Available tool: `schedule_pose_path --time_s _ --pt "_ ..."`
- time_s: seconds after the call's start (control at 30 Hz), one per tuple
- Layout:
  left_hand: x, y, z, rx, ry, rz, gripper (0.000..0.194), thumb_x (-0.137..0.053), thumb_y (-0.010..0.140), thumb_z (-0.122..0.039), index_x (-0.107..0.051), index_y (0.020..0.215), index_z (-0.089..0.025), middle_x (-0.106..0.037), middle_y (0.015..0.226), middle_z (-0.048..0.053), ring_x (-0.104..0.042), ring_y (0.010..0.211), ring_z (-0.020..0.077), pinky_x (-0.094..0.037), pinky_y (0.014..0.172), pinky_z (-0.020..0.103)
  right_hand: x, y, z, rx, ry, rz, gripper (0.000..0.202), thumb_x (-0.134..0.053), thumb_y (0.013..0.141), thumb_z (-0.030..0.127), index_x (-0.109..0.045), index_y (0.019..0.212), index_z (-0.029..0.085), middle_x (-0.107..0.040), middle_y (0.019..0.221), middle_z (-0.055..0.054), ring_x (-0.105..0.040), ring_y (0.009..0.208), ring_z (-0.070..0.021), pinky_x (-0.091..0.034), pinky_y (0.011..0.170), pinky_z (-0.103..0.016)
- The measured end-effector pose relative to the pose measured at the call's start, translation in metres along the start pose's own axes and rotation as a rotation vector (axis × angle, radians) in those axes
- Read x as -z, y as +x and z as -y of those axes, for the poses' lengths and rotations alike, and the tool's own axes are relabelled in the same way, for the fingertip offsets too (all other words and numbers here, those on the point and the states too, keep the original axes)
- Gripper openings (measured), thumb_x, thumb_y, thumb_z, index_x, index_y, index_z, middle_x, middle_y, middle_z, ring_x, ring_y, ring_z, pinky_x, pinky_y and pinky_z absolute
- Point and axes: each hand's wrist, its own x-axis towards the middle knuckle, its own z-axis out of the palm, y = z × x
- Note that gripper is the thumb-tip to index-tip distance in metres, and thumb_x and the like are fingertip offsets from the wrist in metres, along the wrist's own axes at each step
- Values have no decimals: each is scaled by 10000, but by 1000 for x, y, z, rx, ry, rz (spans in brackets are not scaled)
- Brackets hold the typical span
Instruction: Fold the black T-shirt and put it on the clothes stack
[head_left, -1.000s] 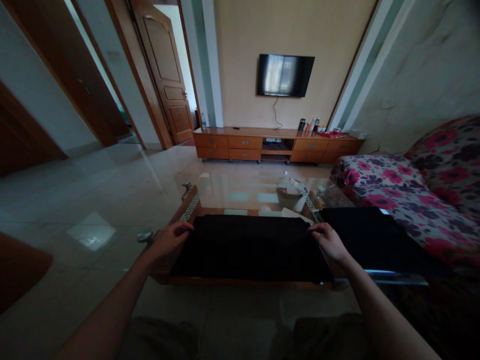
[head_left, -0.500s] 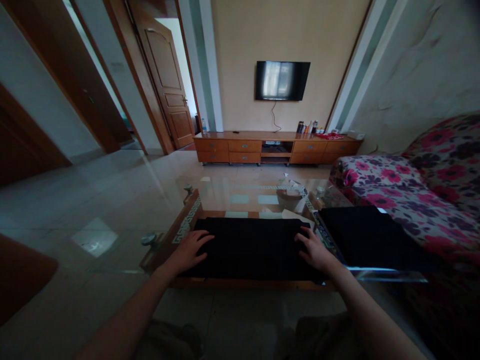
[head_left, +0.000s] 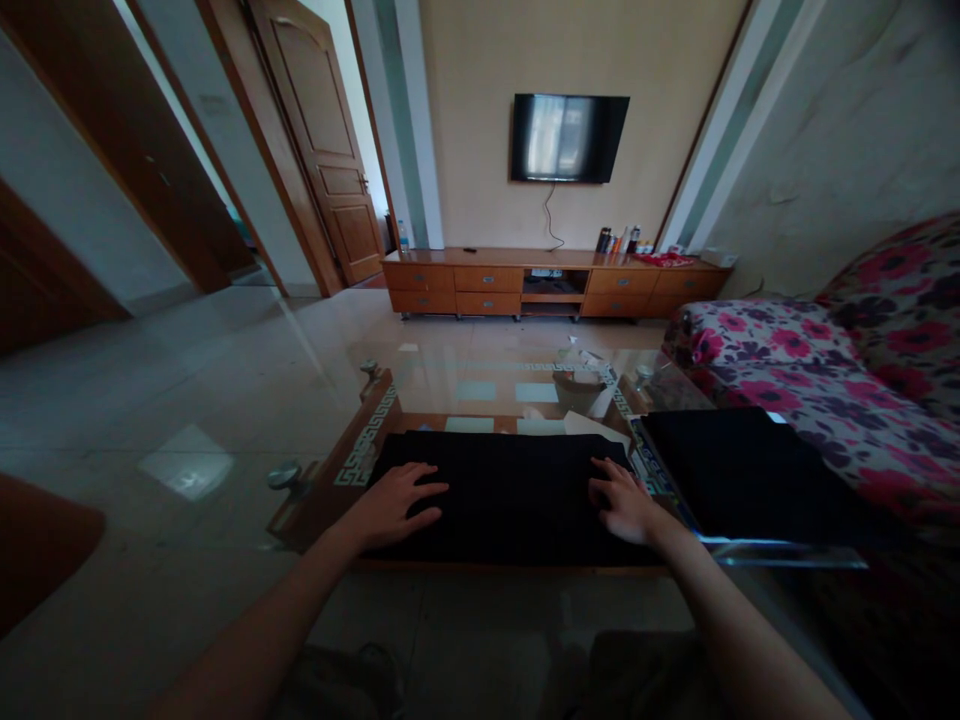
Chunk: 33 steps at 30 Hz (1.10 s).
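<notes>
A black folded cloth (head_left: pixel 510 490) lies flat on the near end of a glass-topped coffee table (head_left: pixel 487 385). My left hand (head_left: pixel 394 503) rests palm down on the cloth's left part, fingers spread. On its right part my right hand (head_left: pixel 622 500) presses flat in the same way. Neither hand grips anything. A second black folded cloth (head_left: pixel 739 470) lies to the right of my right hand, on the table's right edge.
A small heap of white papers and a bowl (head_left: pixel 581 385) sits on the far part of the table. A floral sofa (head_left: pixel 825 370) stands at the right. A wooden TV cabinet (head_left: pixel 547 285) and a wall TV (head_left: pixel 566 137) are at the far wall. Tiled floor spreads to the left.
My hands let go of the cloth's far corners and came inward and nearer, now lying flat on the cloth. The cloth looks narrower than a second ago.
</notes>
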Motion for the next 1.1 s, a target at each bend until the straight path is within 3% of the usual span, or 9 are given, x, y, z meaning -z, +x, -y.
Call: schedule_pose_path --time_s 0.07,0.13,0.27,0.47,0.63,0.7,0.87,1.1 --pt "-2 12 -3 37 24 -53 426 -374 1028 -486 -651 1309 -323 -635 1302 74 -557 1216 265 -412 1058 448 6 6 9 -18 -18 -83 150 -582 759 202 -687 865 223 -433 1534 -93 -237 1487 -360 -216 1138 -618" --pt "-6 29 -8 63 58 -136 435 -323 1050 -439 -660 1278 -285 -671 1187 78 -594 1116 248 -446 998 430 11 15 24 -24 -15 -228 218 -532 851 250 -682 1007 226 -505 1461 -112 -315 1449 -320 -239 1151 -558" --pt "-20 68 -19 80 108 -302 411 -348 1048 -400 -583 1351 -251 -606 1331 90 -563 1204 258 -446 1028 440 8 44 63 -11 8 -415 368 -436 973 349 -579 1277 198 -508 1450 -137 -434 1355 -272 -312 1130 -440" --pt "-46 112 -32 142 118 -398 499 -371 1030 -402 -419 1495 -226 -440 1554 83 -392 1437 258 -315 1192 449 -16 86 120 1 -16 -448 583 -358 1021 422 -383 1509 104 -336 1598 -171 -237 1500 -281 -186 1208 -441" --pt "-62 126 -39 151 134 -346 679 -441 977 -444 -264 1581 -189 -297 1641 77 -218 1527 250 -203 1245 442 -30 108 151 44 -8 -490 707 -305 1031 483 -195 1597 74 -195 1660 -144 -111 1544 -263 -89 1238 -440" --pt "-69 125 -42 134 146 -308 730 -464 953 -434 -225 1596 -185 -251 1658 64 -174 1540 241 -156 1257 431 -37 112 156 86 -22 -465 711 -269 1034 512 -188 1605 95 -166 1666 -121 -96 1548 -253 -62 1242 -441" --pt "-82 121 -41 148 136 -212 737 -450 946 -438 -208 1606 -215 -221 1667 33 -162 1543 230 -119 1260 421 -54 113 153 110 -29 -303 697 -158 1034 569 -277 1592 169 -253 1645 -86 -187 1531 -250 -74 1238 -453" --pt "-78 115 -28 177 108 -180 760 -353 972 -615 -232 1599 -203 -243 1660 51 -178 1540 232 -167 1253 420 -50 108 125 65 -49 -282 783 -125 1009 635 -262 1594 134 -244 1647 -100 -188 1531 -237 -87 1238 -405"
